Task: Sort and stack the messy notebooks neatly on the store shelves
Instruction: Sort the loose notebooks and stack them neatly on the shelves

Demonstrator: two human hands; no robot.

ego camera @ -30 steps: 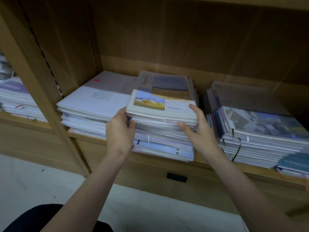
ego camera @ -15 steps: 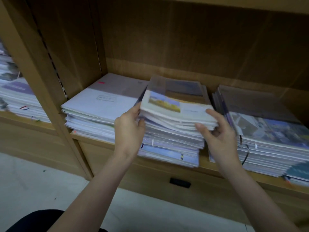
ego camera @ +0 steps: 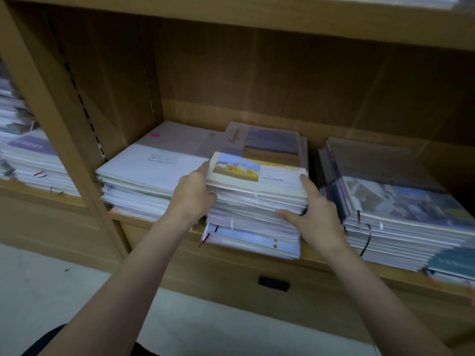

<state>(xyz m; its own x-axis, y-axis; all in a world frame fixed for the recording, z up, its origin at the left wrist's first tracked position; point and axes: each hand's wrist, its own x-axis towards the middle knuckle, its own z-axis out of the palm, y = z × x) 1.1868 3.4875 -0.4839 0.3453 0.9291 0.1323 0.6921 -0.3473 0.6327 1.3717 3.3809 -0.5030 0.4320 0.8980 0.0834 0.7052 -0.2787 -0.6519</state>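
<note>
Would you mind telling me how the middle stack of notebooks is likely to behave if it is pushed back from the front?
The middle stack looks heavy, being many notebooks deep. Its uneven layers would probably slide apart, and the overhanging bottom notebook may lag.

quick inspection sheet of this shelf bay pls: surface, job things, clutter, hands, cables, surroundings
surface: wooden shelf, front edge showing under the stacks
job's things: middle stack with uneven edges, its lowest books jutting forward; top notebook with a yellow landscape cover; left stack; right stack, fanned and overhanging
clutter: loose ribbon markers hanging from the stack fronts
grippers: left hand grips the middle stack's left side; right hand grips its right side, thumb under the upper books
cables: nothing seen
surroundings: neighbouring bay with more stacks; pale floor; dark slot in the panel below
</note>
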